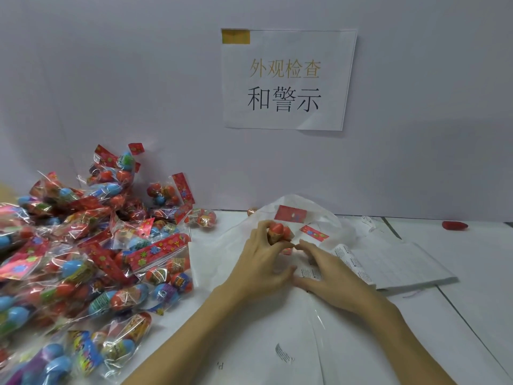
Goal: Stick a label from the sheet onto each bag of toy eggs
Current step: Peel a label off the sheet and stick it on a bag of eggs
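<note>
My left hand [261, 259] grips a clear bag of orange toy eggs [279, 232] near the table's middle, fingers curled round the eggs. My right hand [324, 269] lies just right of it, fingers spread on the bag, thumb tip against a small white label [311, 273]. The label sheet [394, 262], white with rows of small labels, lies to the right, its near edge curled up. A big pile of egg bags [83, 259] with red flowered header cards fills the left.
A large white plastic bag [277, 329] is spread under my hands. A printed sign [286, 79] hangs on the back wall. A single red egg half [455, 225] lies at the far right by the wall.
</note>
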A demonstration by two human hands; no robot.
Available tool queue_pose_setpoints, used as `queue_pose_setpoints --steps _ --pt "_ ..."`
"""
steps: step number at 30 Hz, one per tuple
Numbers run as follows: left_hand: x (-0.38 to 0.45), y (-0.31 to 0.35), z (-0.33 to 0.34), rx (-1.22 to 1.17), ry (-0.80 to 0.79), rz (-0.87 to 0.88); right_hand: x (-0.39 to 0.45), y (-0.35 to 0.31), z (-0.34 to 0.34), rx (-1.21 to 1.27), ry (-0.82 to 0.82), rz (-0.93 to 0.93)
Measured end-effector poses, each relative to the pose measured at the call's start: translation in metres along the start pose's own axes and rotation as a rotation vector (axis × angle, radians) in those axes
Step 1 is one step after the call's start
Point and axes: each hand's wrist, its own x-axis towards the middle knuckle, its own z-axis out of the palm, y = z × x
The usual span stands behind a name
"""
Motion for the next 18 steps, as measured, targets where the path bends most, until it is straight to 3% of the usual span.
queue_pose_setpoints --steps 5,9,18 --pt "0.001 -0.01 -0.007 0.059 -0.179 0.005 0.001 -0.008 -0.002 0.111 0.031 0.042" --pt "-0.001 -0.017 -0.007 0.086 -0.158 0.003 -0.006 -0.002 -0.011 -0.15 0.064 0.055" --pt "0.003 -0.016 -0.002 0.095 -0.134 -0.019 0.0 -0.002 -0.007 -0.196 0.068 -0.047"
